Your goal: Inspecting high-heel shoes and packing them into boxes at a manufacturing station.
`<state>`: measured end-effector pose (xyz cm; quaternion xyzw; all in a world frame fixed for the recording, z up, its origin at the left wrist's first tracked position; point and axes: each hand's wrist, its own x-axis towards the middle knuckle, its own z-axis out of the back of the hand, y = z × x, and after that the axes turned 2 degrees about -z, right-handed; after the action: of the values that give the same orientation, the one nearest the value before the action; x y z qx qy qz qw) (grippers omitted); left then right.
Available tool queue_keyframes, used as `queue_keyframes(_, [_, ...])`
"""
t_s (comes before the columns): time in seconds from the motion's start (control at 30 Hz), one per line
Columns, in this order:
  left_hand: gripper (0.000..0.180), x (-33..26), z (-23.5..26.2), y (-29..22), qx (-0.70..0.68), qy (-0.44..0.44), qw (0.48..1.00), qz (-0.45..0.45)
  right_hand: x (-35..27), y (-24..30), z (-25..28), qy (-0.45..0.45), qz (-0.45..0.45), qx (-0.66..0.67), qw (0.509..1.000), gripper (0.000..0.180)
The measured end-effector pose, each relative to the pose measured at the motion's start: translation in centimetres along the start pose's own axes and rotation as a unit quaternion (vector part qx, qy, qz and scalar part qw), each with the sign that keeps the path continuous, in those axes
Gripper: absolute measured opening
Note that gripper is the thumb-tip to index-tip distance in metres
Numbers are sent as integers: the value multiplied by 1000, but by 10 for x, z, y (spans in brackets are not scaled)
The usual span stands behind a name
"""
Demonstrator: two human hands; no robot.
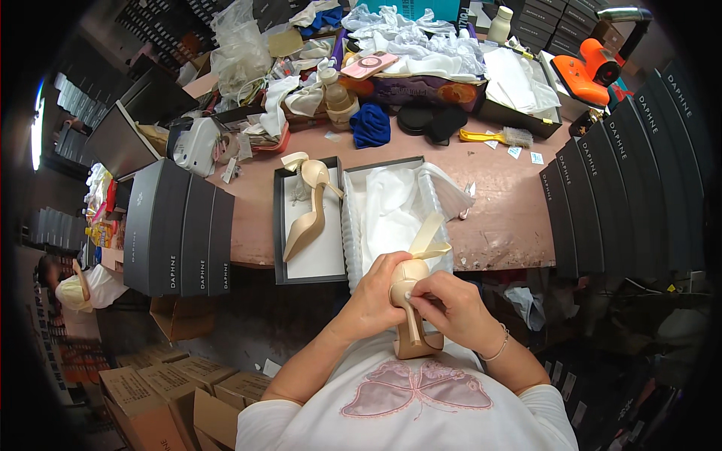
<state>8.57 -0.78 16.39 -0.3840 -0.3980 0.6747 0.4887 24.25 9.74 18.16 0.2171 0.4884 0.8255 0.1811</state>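
My left hand (374,295) is wrapped around a beige high-heeled shoe (407,272) held upright in front of my chest, heel towards me. A pale ankle strap (428,237) loops up from its back. My right hand (453,302) pinches at the top of the heel; a tiny white bit shows at its fingertips, too small to name. Just beyond the hands stands an open shoe box lined with white tissue paper (387,203) and translucent wrap. To its left, a matching beige shoe (307,225) lies on its side in a dark, white-lined box part (279,248).
Dark shoe boxes are lined up at the left (177,233) and right (624,188) of the pink table (504,233). A yellow-handled brush (496,137), blue cloth (371,125), and orange tape dispenser (590,75) lie farther back. Cardboard cartons (162,391) stand on the floor at lower left.
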Motion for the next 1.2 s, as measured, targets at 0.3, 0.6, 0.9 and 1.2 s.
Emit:
queue_keyframes(0.3, [75,1,-3,4,-17,4,1000,-3,-1,2,-1,13,52,-34,998,14])
queue_keyframes(0.6, [79,-3,-2,9,5,-20,1000,-1,6,-6,-3,-25,43,-68,996,16])
queue_keyframes(0.9, [80,-2,0,0,-17,-14,1000,-5,9,-11,-1,-65,8,-19,998,14])
queue_keyframes(1.2, [80,-2,4,-1,-27,-14,999,22,-14,-23,-3,-64,-154,272,948,8])
